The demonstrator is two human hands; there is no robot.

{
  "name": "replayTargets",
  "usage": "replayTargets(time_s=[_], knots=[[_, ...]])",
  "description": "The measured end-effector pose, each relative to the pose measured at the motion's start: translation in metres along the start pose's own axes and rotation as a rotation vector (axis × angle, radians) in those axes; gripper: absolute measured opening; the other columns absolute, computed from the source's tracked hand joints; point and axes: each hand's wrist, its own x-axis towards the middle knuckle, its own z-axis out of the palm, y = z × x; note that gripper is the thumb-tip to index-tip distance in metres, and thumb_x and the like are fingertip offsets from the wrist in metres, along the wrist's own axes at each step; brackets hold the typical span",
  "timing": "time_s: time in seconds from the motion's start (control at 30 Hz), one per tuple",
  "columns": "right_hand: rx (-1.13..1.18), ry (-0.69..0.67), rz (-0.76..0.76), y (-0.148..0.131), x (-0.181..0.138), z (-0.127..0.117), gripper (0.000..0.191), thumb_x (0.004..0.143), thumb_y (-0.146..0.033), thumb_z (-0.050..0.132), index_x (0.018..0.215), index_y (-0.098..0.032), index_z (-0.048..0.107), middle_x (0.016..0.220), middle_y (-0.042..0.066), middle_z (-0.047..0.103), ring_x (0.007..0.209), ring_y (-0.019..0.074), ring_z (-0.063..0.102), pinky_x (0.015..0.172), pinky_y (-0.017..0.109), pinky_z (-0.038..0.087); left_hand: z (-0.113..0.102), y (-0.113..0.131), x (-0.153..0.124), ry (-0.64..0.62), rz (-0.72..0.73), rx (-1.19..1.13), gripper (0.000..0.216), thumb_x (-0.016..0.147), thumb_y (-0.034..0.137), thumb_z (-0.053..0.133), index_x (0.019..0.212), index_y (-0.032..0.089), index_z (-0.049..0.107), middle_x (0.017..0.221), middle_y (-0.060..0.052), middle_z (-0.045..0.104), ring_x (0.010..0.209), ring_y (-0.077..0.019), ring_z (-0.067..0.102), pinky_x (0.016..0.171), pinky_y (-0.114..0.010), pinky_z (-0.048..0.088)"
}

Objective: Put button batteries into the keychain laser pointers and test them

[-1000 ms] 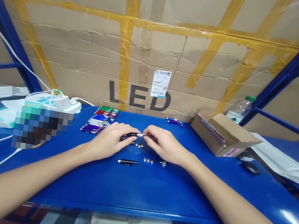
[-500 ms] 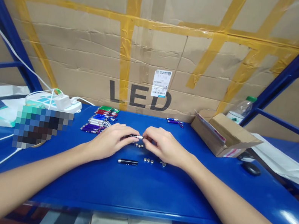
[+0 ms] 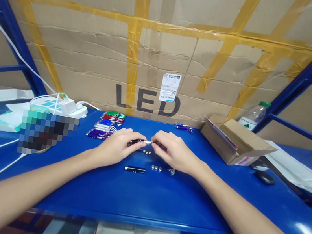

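Note:
Thumb and fingers of my left hand (image 3: 123, 143) pinch a small black penlight (image 3: 139, 141), its silver end pointing right. My right hand (image 3: 173, 150) is closed at that silver end, its fingertips meeting the tip; its other fingers curl out of sight. Just below the hands on the table lie several button cells (image 3: 156, 168), some in a short row and others (image 3: 147, 152) closer to the fingers. Small metal parts (image 3: 171, 171) sit under my right hand, partly covered. A separate black penlight tube (image 3: 135, 169) lies flat nearer to me.
Several coloured penlights (image 3: 108, 125) are lined up at the back left, with two blue ones (image 3: 183, 127) at the back. An open cardboard box (image 3: 236, 144), a black mouse (image 3: 264, 177) and a bottle (image 3: 253, 115) stand right. A power strip (image 3: 80, 112) and cables occupy the left.
The fingertips of both hands have shifted slightly around the penlight's silver end, which now looks thinner at the tip. The whole view has moved a little; the things on the table stay put.

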Motion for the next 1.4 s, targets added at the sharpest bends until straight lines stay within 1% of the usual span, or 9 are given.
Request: replayTargets(time_s=[0.1, 0.2, 0.3, 0.47, 0.67, 0.9, 1.07, 1.23, 1.4], knots=[[0.021, 0.02, 0.034, 0.003, 0.001, 0.0, 0.016, 0.111, -0.025, 0.047, 0.103, -0.023, 0.061, 0.101, 0.005, 0.07, 0.089, 0.0205, 0.063, 0.082, 0.032, 0.043, 0.0, -0.001, 0.0, 0.004, -0.006, -0.011, 0.033, 0.111, 0.048, 0.054, 0.117, 0.025, 0.077, 0.113, -0.004, 0.082, 0.101, -0.0241, 0.072, 0.093, -0.039, 0.052], [0.03, 0.048, 0.092, 0.013, 0.0, -0.001, 0.02, 0.112, -0.027, 0.044, 0.1, -0.023, 0.059, 0.1, 0.005, 0.071, 0.086, 0.0199, 0.063, 0.08, 0.031, 0.043, 0.001, -0.001, 0.001, 0.005, -0.014, -0.022, 0.033, 0.11, 0.048, 0.055, 0.117, 0.025, 0.078, 0.115, -0.005, 0.082, 0.103, -0.0246, 0.072, 0.095, -0.039, 0.053], [0.0, 0.053, 0.208, 0.03, -0.001, -0.004, 0.021, 0.111, -0.029, 0.045, 0.096, -0.022, 0.059, 0.097, 0.004, 0.072, 0.082, 0.0192, 0.062, 0.076, 0.03, 0.041, 0.001, -0.001, 0.001, 0.008, -0.022, -0.03, 0.032, 0.11, 0.047, 0.057, 0.117, 0.025, 0.078, 0.116, -0.005, 0.082, 0.104, -0.0246, 0.073, 0.096, -0.04, 0.054], [-0.055, -0.085, 0.345, 0.05, -0.003, -0.009, 0.023, 0.106, -0.028, 0.053, 0.085, -0.021, 0.058, 0.082, 0.002, 0.068, 0.072, 0.0176, 0.057, 0.066, 0.029, 0.033, 0.0, 0.0, 0.001, 0.014, -0.03, -0.037, 0.032, 0.11, 0.048, 0.057, 0.116, 0.025, 0.079, 0.117, -0.005, 0.082, 0.103, -0.025, 0.074, 0.096, -0.041, 0.055], [-0.051, -0.17, 0.382, 0.045, -0.003, -0.005, 0.027, 0.102, -0.024, 0.056, 0.076, -0.022, 0.053, 0.072, -0.001, 0.064, 0.064, 0.0154, 0.052, 0.062, 0.028, 0.029, -0.001, 0.002, 0.001, 0.001, -0.033, -0.043, 0.031, 0.11, 0.046, 0.057, 0.117, 0.026, 0.079, 0.117, -0.005, 0.082, 0.103, -0.0246, 0.073, 0.096, -0.041, 0.055], [-0.059, -0.244, 0.412, 0.051, -0.004, 0.007, 0.03, 0.106, -0.029, 0.055, 0.077, -0.023, 0.055, 0.074, 0.001, 0.068, 0.064, 0.0174, 0.056, 0.062, 0.029, 0.029, 0.0, 0.003, 0.001, 0.007, -0.044, -0.052, 0.035, 0.109, 0.049, 0.055, 0.116, 0.025, 0.08, 0.117, -0.006, 0.082, 0.103, -0.0249, 0.074, 0.096, -0.04, 0.056], [-0.058, -0.244, 0.439, 0.049, -0.003, 0.009, 0.031, 0.108, -0.032, 0.053, 0.079, -0.022, 0.057, 0.076, 0.003, 0.07, 0.066, 0.0181, 0.06, 0.062, 0.029, 0.03, 0.001, 0.002, 0.001, 0.001, -0.054, -0.062, 0.033, 0.109, 0.049, 0.057, 0.116, 0.026, 0.079, 0.117, -0.005, 0.082, 0.105, -0.0254, 0.074, 0.096, -0.04, 0.056], [-0.037, -0.235, 0.449, 0.05, -0.003, 0.01, 0.031, 0.11, -0.035, 0.051, 0.083, -0.022, 0.059, 0.083, 0.004, 0.074, 0.074, 0.02, 0.065, 0.064, 0.029, 0.033, 0.001, 0.0, 0.001, -0.01, -0.048, -0.053, 0.031, 0.109, 0.047, 0.058, 0.116, 0.026, 0.079, 0.117, -0.004, 0.082, 0.105, -0.025, 0.074, 0.096, -0.04, 0.055], [-0.037, -0.21, 0.461, 0.052, -0.003, 0.011, 0.03, 0.11, -0.038, 0.053, 0.086, -0.022, 0.06, 0.084, 0.004, 0.074, 0.074, 0.0202, 0.064, 0.066, 0.029, 0.034, 0.001, 0.0, 0.001, -0.003, -0.053, -0.052, 0.029, 0.108, 0.046, 0.059, 0.116, 0.026, 0.079, 0.117, -0.004, 0.082, 0.106, -0.025, 0.074, 0.096, -0.039, 0.055]])
